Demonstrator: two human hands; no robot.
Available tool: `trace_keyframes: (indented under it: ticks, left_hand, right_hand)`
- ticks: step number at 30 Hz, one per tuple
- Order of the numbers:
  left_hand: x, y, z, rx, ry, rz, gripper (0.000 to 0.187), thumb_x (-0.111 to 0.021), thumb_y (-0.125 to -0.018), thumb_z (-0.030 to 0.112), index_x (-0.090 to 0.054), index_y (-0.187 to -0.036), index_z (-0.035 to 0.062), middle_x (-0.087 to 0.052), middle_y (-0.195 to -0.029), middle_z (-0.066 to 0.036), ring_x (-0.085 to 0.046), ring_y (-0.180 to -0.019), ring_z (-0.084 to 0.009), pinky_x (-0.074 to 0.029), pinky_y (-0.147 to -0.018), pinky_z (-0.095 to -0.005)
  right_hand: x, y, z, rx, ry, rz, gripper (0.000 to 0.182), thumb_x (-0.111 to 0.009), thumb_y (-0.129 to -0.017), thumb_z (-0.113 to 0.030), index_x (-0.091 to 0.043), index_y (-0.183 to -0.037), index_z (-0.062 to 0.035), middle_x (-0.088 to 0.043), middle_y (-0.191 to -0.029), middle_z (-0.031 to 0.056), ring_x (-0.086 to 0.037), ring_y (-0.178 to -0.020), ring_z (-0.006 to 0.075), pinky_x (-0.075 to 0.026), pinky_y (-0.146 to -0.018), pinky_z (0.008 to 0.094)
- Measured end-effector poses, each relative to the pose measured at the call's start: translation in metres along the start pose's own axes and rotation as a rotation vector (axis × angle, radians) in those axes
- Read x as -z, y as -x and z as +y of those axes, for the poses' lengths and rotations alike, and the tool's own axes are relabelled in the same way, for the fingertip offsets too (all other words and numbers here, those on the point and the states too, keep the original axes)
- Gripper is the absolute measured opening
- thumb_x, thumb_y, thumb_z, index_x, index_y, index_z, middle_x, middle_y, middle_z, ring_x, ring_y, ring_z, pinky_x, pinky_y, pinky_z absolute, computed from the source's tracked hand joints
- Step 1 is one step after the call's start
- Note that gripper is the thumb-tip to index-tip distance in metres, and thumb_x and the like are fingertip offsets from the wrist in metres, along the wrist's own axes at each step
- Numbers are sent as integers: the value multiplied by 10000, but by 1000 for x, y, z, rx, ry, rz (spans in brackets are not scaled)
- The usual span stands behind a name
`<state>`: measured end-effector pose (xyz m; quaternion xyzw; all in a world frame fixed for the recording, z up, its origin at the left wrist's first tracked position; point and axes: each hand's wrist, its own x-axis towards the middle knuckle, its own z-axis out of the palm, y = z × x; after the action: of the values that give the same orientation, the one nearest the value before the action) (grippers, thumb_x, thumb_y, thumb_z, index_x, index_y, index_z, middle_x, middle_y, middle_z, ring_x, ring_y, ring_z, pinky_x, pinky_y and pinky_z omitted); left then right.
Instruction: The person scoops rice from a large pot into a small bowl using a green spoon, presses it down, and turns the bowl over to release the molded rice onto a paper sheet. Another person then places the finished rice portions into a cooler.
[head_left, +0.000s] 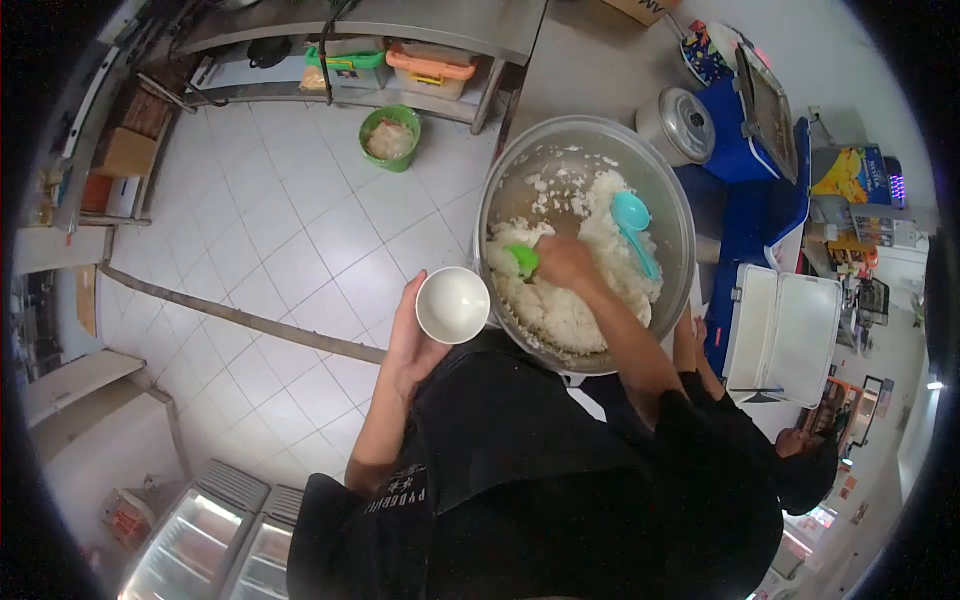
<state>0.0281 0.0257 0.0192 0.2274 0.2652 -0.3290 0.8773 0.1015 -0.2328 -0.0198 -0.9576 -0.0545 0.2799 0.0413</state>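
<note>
My left hand (408, 335) is closed around the side of a small white bowl (452, 306), its mouth facing up and only white showing inside. The bowl is just left of a large metal pot (683, 240). My right hand (562, 262) reaches into the pot, its fingers wrapped round a green rice scoop (522, 259); the handle is mostly hidden by the hand. White rice (560, 315) covers much of the pot's bottom and climbs the right side. On the rice to the right of my hand lies a turquoise ladle (631, 214).
A co-worker in black (800, 465) stands close on the right. Behind the pot are a lidded metal container (678, 127) and a blue cooler (725, 120). An open white cooler (765, 325) is at the right. A green basket (391, 138) stands on the tiled floor.
</note>
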Motion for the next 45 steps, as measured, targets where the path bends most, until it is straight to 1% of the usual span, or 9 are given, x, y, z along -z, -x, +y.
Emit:
trace_keyframes:
  ticks: [11,19,25,31,35,37,38,40,45]
  left_hand:
    - [4,-5,1,5,-1,-25,512,-403,-964,505,-565,-1180,70,-626,-1141,-90,-606,-1053,-227,-482,-911,-392]
    - [-5,2,-9,-15,-6,51,527,-403,-960,502,-568,-1171,48,-624,-1142,-115,-607,-1045,-243,-479,-910,-402]
    - [-12,-6,-2,-52,-13,22,501,-414,-957,494,-583,-1126,54,-638,-1078,-116,-617,-999,-254,-483,-879,-401]
    - [-22,-1,-6,-153,-95,58,563,-421,-954,529,-524,-1210,38,-592,-1159,-114,-581,-1054,-214,-475,-882,-373]
    - [-58,-23,-18,-351,-392,209,655,-466,-945,552,-424,-1302,4,-537,-1194,-133,-523,-1101,-213,-461,-884,-334]
    - [-79,-63,-39,-361,-517,248,632,-469,-966,483,-276,-1387,53,-434,-1286,-187,-488,-1162,-300,-509,-856,-442]
    - [-78,-96,-58,-387,-563,264,710,-455,-957,531,-218,-1414,42,-402,-1343,-182,-508,-1114,-251,-461,-899,-352]
    - [-112,-117,-66,-219,-419,200,588,-430,-981,471,-265,-1387,78,-420,-1328,-165,-487,-1174,-310,-495,-892,-459]
    - [-97,-197,-83,-75,-357,112,481,-317,-1001,441,-469,-1243,55,-520,-1225,-151,-551,-1080,-267,-488,-904,-470]
  right_hand:
    - [57,5,1,59,23,78,224,-622,-743,-112,-686,-951,-61,-668,-875,190,-656,-874,357,-517,-771,472]
    - [-75,-40,37,292,-307,47,316,-525,-776,-57,-694,-1039,-99,-632,-836,274,-630,-784,375,-492,-756,435]
    - [-52,-43,54,333,-514,-360,164,-611,-812,-107,-715,-929,-57,-569,-644,68,-531,-577,165,-443,-542,323]
    - [-13,-4,72,-43,-1042,-692,97,-628,-863,-132,-632,-801,-58,-425,-575,-49,-367,-462,46,-270,-402,227]
    - [22,27,88,-110,-1177,-420,154,-622,-877,-168,-639,-858,-16,-500,-616,-16,-410,-506,68,-310,-438,255]
    - [31,43,84,-139,-1076,-232,154,-626,-864,-162,-634,-846,-9,-518,-634,9,-421,-515,82,-325,-445,266]
    - [21,44,80,-72,-809,94,148,-616,-843,-139,-627,-840,9,-541,-627,60,-471,-515,139,-370,-464,315]
    - [7,53,44,-63,-258,688,153,-586,-781,-90,-615,-838,49,-603,-672,230,-619,-625,361,-485,-610,474]
    - [12,58,-4,-375,-354,523,231,-569,-812,-121,-593,-982,33,-639,-774,258,-637,-777,434,-499,-712,521]
